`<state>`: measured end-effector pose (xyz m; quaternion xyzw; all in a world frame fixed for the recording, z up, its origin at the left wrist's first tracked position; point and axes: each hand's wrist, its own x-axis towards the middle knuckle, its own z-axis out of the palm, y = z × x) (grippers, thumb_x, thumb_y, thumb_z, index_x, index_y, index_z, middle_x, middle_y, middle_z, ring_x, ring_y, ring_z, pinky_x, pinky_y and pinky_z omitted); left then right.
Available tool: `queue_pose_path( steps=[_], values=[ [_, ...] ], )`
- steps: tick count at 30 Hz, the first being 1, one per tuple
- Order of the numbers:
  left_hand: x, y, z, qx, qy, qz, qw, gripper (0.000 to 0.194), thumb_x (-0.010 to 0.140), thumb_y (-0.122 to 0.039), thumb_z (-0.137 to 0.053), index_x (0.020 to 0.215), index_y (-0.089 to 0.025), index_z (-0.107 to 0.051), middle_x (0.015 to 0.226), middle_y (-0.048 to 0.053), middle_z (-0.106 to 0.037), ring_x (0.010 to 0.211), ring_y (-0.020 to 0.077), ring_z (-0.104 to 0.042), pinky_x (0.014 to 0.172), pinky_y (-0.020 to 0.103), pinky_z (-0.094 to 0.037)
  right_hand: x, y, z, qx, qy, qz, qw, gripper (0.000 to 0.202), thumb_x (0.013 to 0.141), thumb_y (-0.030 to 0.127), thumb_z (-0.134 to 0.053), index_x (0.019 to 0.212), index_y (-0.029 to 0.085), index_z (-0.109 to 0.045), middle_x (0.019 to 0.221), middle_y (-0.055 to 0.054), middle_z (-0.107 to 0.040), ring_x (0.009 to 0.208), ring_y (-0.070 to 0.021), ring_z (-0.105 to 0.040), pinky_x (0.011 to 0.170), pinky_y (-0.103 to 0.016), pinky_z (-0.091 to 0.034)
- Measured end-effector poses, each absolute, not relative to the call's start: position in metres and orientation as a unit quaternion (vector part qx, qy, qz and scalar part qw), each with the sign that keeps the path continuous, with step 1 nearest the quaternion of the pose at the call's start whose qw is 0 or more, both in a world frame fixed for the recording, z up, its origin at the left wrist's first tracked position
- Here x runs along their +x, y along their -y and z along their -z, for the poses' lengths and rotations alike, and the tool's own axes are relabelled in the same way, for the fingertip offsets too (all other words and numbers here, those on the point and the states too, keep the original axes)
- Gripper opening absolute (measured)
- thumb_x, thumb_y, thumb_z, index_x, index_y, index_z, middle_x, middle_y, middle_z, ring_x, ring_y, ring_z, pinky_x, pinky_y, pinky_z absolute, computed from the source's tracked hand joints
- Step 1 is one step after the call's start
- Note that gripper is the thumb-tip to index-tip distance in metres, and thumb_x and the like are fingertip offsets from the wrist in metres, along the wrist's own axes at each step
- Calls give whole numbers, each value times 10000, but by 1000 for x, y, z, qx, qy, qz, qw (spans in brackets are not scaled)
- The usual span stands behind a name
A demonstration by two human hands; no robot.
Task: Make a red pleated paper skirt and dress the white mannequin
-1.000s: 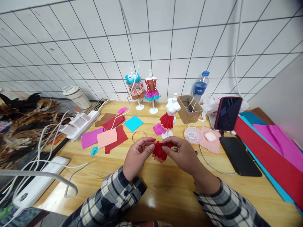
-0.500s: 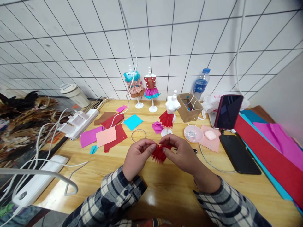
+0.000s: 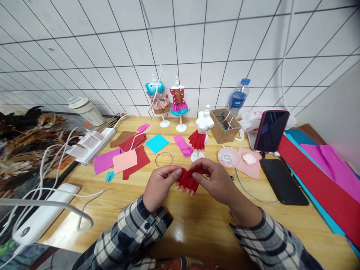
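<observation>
Between my two hands is a strip of pleated red crepe paper [image 3: 189,183] with a zigzag, peach-coloured lower edge. My left hand [image 3: 163,183] pinches its left top corner between thumb and forefinger. On the other side, my right hand [image 3: 215,182] pinches the upper right part, its fingers hiding that end. Just beyond my hands stands a small white mannequin [image 3: 204,122] wearing a pleated red skirt [image 3: 197,140]. A thin metal ring [image 3: 164,159] lies near my left fingers. By my right hand sits a pink dish [image 3: 229,157] of small pearly beads.
Two dressed mannequins, one in blue and peach [image 3: 159,99] and one in red and magenta [image 3: 178,101], stand at the wall. Coloured paper pieces [image 3: 125,160] lie left. A cardboard box [image 3: 225,129], bottle [image 3: 239,95], phone [image 3: 284,182] and red paper [image 3: 317,172] are right. Cables and a power strip [image 3: 95,146] line the left.
The red pleated paper is spread wider between my hands, showing its peach edge. The magenta paper beside the mannequin has unfolded to a longer piece. The view has shifted slightly.
</observation>
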<state>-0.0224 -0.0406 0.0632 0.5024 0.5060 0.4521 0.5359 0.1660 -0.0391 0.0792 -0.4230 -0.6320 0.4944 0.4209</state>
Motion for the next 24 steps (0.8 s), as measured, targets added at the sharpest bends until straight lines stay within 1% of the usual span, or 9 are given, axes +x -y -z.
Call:
queue_pose_path(
  steps=[3,6,10,13,15,18,22,23,24],
  values=[
    [-22,41,-66,514,-519,-459,505,289,726,-430,-763,834,-162,-764,797,53,-759,704,163,-660,676,261,-543,166,40,-80,-431,638,-483,418,157,775,119,-573,904,188,-630,848,-20,-708,800,-147,-674,778,-302,-536],
    [-20,44,-71,533,-523,-474,468,240,737,-404,-755,812,-176,-758,773,41,-752,685,156,-653,651,245,-534,167,42,-83,-423,645,-483,413,232,764,119,-573,975,198,-629,910,-36,-711,860,-161,-675,790,-309,-543],
    [-18,48,-72,574,-533,-469,408,211,775,-379,-722,842,-184,-765,828,57,-754,756,180,-672,712,269,-538,164,46,-86,-408,652,-480,421,321,759,167,-643,1076,220,-626,965,-41,-713,901,-172,-681,815,-318,-551],
    [-17,52,-72,599,-534,-460,380,212,813,-374,-685,870,-187,-767,854,62,-752,789,187,-678,748,283,-539,161,47,-87,-436,637,-463,435,213,773,201,-664,986,204,-652,861,-30,-723,777,-158,-692,736,-297,-560],
    [-16,53,-74,608,-531,-454,377,231,834,-368,-665,955,-195,-758,875,59,-750,794,182,-680,762,287,-539,161,46,-87,-450,625,-462,440,120,792,215,-652,909,192,-663,795,-26,-722,700,-148,-687,668,-279,-555],
    [-15,54,-76,614,-528,-457,367,276,837,-346,-667,1067,-204,-725,909,57,-749,821,182,-683,786,291,-537,161,46,-88,-456,625,-454,443,84,789,225,-661,862,186,-676,778,-26,-722,661,-138,-672,618,-258,-542],
    [-13,54,-77,647,-519,-449,332,150,818,-319,-685,872,-197,-754,862,54,-745,823,190,-676,809,300,-527,162,46,-89,-465,625,-450,437,70,786,215,-660,846,185,-679,766,-23,-719,653,-136,-668,615,-255,-541],
    [-14,54,-77,652,-517,-447,329,146,819,-319,-683,858,-197,-752,857,54,-744,825,192,-675,816,304,-526,162,46,-90,-465,625,-451,435,68,787,213,-657,845,184,-678,762,-23,-719,656,-139,-671,619,-258,-544],
    [-14,53,-76,653,-515,-447,329,159,824,-319,-679,902,-199,-748,878,56,-743,851,197,-676,841,311,-522,164,46,-91,-464,627,-450,434,66,788,213,-655,843,184,-677,759,-23,-719,657,-141,-672,621,-261,-546]
  ],
)
